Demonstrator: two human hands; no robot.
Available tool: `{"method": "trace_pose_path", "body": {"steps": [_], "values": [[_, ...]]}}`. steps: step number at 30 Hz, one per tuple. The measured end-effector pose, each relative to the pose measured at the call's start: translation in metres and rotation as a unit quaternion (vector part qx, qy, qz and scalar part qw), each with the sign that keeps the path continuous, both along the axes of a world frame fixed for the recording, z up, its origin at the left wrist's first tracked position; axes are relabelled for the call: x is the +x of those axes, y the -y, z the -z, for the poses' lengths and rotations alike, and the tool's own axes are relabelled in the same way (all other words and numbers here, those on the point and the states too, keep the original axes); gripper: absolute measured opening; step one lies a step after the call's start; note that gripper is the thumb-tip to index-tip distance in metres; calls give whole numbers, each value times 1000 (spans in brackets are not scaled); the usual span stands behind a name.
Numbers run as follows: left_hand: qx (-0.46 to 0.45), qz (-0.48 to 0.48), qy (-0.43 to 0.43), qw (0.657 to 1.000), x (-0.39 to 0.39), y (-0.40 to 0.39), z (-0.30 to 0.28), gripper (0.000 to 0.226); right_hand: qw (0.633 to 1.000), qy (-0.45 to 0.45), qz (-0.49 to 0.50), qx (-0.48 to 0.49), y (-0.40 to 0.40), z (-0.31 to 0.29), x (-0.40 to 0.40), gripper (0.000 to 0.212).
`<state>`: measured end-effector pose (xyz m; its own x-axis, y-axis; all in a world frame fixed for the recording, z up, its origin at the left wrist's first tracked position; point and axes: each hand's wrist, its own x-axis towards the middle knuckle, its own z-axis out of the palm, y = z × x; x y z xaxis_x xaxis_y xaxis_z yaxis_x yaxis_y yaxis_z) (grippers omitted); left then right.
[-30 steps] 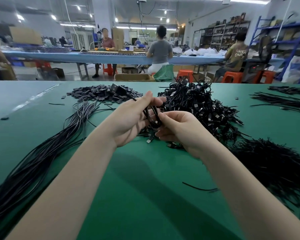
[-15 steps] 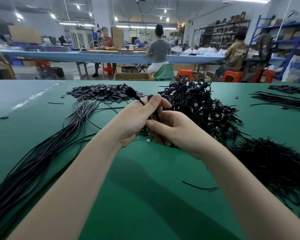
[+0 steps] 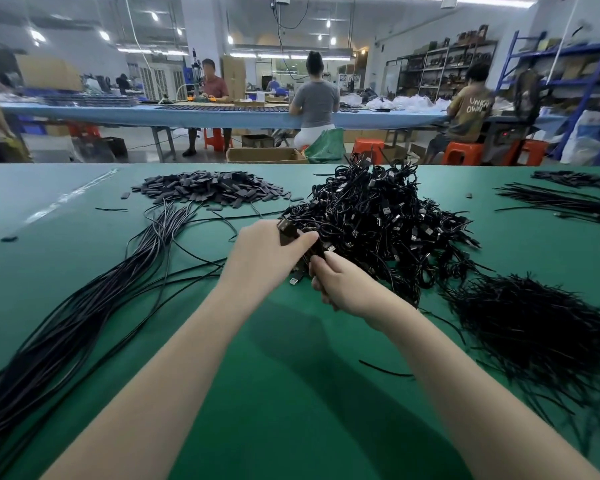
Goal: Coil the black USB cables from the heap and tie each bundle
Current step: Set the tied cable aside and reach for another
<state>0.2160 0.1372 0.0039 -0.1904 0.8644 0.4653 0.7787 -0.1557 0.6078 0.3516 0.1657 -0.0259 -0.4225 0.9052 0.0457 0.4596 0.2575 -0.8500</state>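
On the table (image 3: 291, 410): straight cables (image 3: 84, 306) at left, tabs (image 3: 208, 188) behind them, coiled heap (image 3: 388, 223) at centre, ties (image 3: 527, 327), apparently, at right. Both hands (image 3: 267, 251) meet before the heap.

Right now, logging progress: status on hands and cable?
Both hands, left, right, grip one coiled cable. USB plug dangling. Finished heap directly behind. Nothing blocking.

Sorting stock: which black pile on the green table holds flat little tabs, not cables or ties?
The far-left pile of flat dark rectangular tabs, beyond the long straight cables.
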Motion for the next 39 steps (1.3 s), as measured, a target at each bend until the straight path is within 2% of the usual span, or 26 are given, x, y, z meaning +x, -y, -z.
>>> {"method": "trace_pose_path", "body": {"steps": [1, 2, 3, 4, 5, 7, 10, 12, 15, 18, 22, 26, 27, 29, 31, 33, 34, 35, 36, 37, 39], "values": [[40, 18, -8, 999, -1, 3, -4, 27, 1000, -23, -4, -17, 1, -3, 2, 29], [71, 29, -36, 996, -2, 4, -4, 44, 999, -35, -9, -29, 3, -5, 4, 28], [93, 28, -114, 989, -3, 5, -2, 62, 999, -37, -17, -34, 4, -8, 7, 27], [102, 13, -239, 966, -3, 6, -1, 70, 999, -32, -28, -35, 6, -10, 10, 27], [114, 6, -361, 926, -1, 9, 1, 68, 998, -21, -43, -32, 8, -12, 13, 27], [153, 42, -517, 841, -2, 18, 6, 50, 996, 21, -85, -24, 15, -15, 21, 28], [205, 120, -588, 773, -7, 31, 8, 36, 984, 90, -152, -26, 30, -16, 35, 28], [198, 156, -615, 747, -10, 35, 13, 29, 973, 147, -179, 6, 41, -15, 42, 27], [183, 171, -608, 753, -13, 44, 20, 33, 928, 291, -196, 123, 52, -12, 50, 27], [199, 167, -617, 743, -6, 55, 34, 18, 881, 385, -194, 194, 58, -7, 52, 27], [200, 117, -606, 761, 6, 65, 52, 23, 913, 329, -207, 123, 59, -1, 54, 26], [176, 114, -615, 760, 6, 58, 52, 19, 910, 345, -210, 93, 45, -9, 62, 27], [158, 109, -602, 775, 3, 54, 49, 15, 912, 353, -190, 90, 38, -18, 71, 39], [99, 81, -515, 848, -7, 44, 43, 9, 922, 355, -126, 90, 25, -33, 91, 63], [19, 14, -363, 931, -18, 32, 34, 18, 908, 394, -101, 99, 22, -30, 105, 63], [-91, 39, -110, 989, -21, 22, 20, 31, 891, 434, -104, 81, 25, -8, 103, 52], [-126, 78, 41, 988, -18, 18, 12, 33, 894, 429, -104, 71, 26, 3, 100, 42], [-136, 116, 170, 969, -14, 14, 4, 32, 903, 412, -105, 59, 28, 10, 96, 31], [-141, 148, 264, 943, -10, 13, -4, 31, 911, 394, -107, 48, 27, 14, 94, 21], [-146, 178, 325, 917, -8, 13, -9, 30, 916, 382, -112, 37, 27, 15, 94, 15], [-161, 227, 358, 891, -6, 15, -13, 29, 911, 390, -133, 33, 27, 16, 95, 11]]}}
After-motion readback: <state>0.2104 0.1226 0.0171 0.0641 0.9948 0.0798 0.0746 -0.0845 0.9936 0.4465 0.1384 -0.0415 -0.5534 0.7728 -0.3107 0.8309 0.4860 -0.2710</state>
